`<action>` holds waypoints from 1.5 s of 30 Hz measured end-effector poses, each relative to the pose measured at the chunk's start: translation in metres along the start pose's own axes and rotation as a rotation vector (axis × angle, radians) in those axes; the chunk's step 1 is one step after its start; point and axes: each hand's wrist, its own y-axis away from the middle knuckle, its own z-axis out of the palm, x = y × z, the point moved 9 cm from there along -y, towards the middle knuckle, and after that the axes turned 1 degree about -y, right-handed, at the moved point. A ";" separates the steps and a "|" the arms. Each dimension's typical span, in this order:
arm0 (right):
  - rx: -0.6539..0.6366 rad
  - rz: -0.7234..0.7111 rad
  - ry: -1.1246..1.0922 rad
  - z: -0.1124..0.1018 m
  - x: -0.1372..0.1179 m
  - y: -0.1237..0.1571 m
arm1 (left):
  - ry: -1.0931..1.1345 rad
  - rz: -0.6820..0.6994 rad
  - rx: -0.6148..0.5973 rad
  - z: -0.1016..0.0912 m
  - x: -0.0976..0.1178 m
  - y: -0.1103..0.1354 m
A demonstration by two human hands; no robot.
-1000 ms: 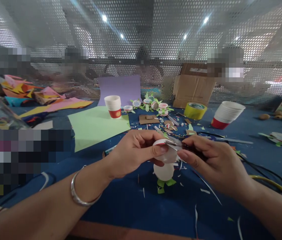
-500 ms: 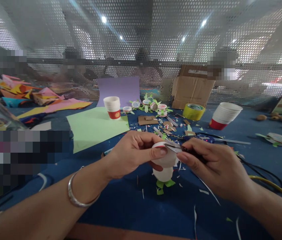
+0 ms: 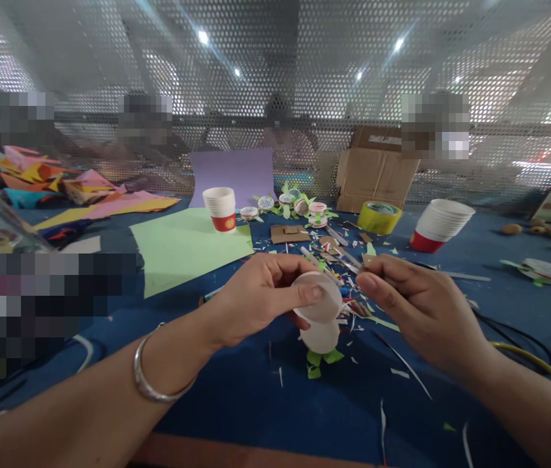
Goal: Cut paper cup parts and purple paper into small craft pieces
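My left hand (image 3: 260,296) pinches a white round paper-cup bottom (image 3: 319,299) between thumb and fingers, held above the blue table. My right hand (image 3: 416,305) is closed on a pair of scissors (image 3: 348,259), whose blades point left and up, now just clear of the cup piece. Below the held piece lies another white cup disc with green paper leaves (image 3: 321,341) on the table. A silver bangle (image 3: 151,383) sits on my left wrist.
Paper scraps litter the blue table (image 3: 255,403). Behind lie a green sheet (image 3: 187,244), a cup stack (image 3: 220,208), finished cup flowers (image 3: 295,205), yellow tape (image 3: 380,216), a tipped cup stack (image 3: 443,223), a cardboard box (image 3: 377,169) and a yellow cable (image 3: 538,364). People sit beyond the mesh.
The scissors have come away from the cup piece, up and to the right. The red rim strip is gone from the piece, which now faces me as a plain white disc.
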 end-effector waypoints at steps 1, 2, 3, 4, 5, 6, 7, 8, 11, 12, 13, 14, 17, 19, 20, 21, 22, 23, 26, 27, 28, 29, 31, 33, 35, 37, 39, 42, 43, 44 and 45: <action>0.009 0.012 -0.001 -0.001 0.002 -0.001 | -0.015 -0.001 0.013 -0.001 0.000 0.000; 0.004 0.024 -0.008 0.000 0.004 -0.002 | -0.028 -0.001 0.023 -0.002 0.000 0.000; -0.014 0.038 -0.022 0.002 0.006 -0.002 | -0.038 -0.006 0.027 -0.002 -0.001 0.000; -0.036 0.050 -0.043 0.006 0.008 -0.002 | -0.042 -0.017 0.024 -0.002 -0.002 -0.001; -0.058 0.060 -0.067 0.009 0.008 -0.001 | -0.041 -0.031 0.014 -0.001 -0.004 -0.001; -0.078 0.071 -0.091 0.013 0.009 -0.001 | -0.040 -0.041 -0.003 0.002 -0.006 -0.001; -0.093 0.081 -0.112 0.016 0.009 0.001 | -0.050 -0.046 -0.025 0.004 -0.008 -0.001; -0.104 0.092 -0.126 0.019 0.009 0.002 | -0.074 -0.050 -0.047 0.007 -0.010 -0.001; -0.112 0.110 -0.142 0.023 0.009 0.006 | -0.165 -0.052 -0.094 0.013 -0.012 0.001; -0.106 0.108 -0.141 0.023 0.008 0.007 | -0.185 -0.052 -0.102 0.015 -0.012 0.002; -0.099 0.105 -0.137 0.023 0.008 0.007 | -0.198 -0.047 -0.105 0.015 -0.011 0.003; -0.093 0.102 -0.133 0.022 0.008 0.008 | -0.212 -0.036 -0.100 0.015 -0.009 0.004; -0.070 0.109 -0.121 0.020 0.009 0.006 | -0.278 0.004 -0.030 0.009 -0.001 0.004; -0.065 0.115 -0.130 0.020 0.009 0.005 | -0.288 0.032 0.074 0.000 0.005 0.004; -0.069 0.118 -0.141 0.020 0.008 0.005 | -0.278 0.047 0.130 -0.005 0.008 0.004; -0.075 0.120 -0.156 0.021 0.008 0.004 | -0.262 0.064 0.178 -0.009 0.010 0.004; -0.083 0.120 -0.170 0.022 0.007 0.004 | -0.246 0.079 0.215 -0.012 0.012 0.004; -0.086 0.119 -0.182 0.023 0.006 0.004 | -0.224 0.087 0.236 -0.013 0.013 0.004; -0.073 0.124 -0.192 0.023 0.006 0.004 | -0.099 0.048 0.226 -0.009 0.007 0.003; -0.066 0.127 -0.190 0.022 0.007 0.004 | -0.050 0.019 0.214 -0.008 0.004 0.003; -0.061 0.132 -0.186 0.021 0.008 0.004 | -0.015 -0.008 0.202 -0.006 0.001 0.003; -0.057 0.134 -0.181 0.020 0.009 0.004 | -0.006 -0.024 0.193 -0.004 0.000 0.003; -0.058 0.135 -0.163 0.019 0.011 0.004 | -0.104 -0.004 0.196 -0.005 0.003 0.003; -0.060 0.132 -0.128 0.018 0.012 0.004 | -0.304 0.060 0.226 -0.009 0.011 0.005; -0.059 0.121 -0.072 0.018 0.013 0.005 | -0.481 0.106 0.249 -0.011 0.017 0.007; -0.047 0.098 -0.002 0.017 0.012 0.006 | -0.547 0.112 0.258 -0.014 0.018 0.007; -0.031 0.070 0.052 0.016 0.010 0.007 | -0.549 0.096 0.258 -0.016 0.017 0.008; -0.025 0.041 0.083 0.016 0.008 0.007 | -0.602 0.104 0.291 -0.018 0.019 0.009; -0.027 0.033 0.090 0.017 0.007 0.008 | -0.642 0.124 0.311 -0.019 0.022 0.010; -0.033 0.025 0.099 0.017 0.007 0.008 | -0.689 0.149 0.332 -0.019 0.026 0.011; -0.038 0.015 0.107 0.018 0.006 0.008 | -0.735 0.176 0.351 -0.018 0.029 0.012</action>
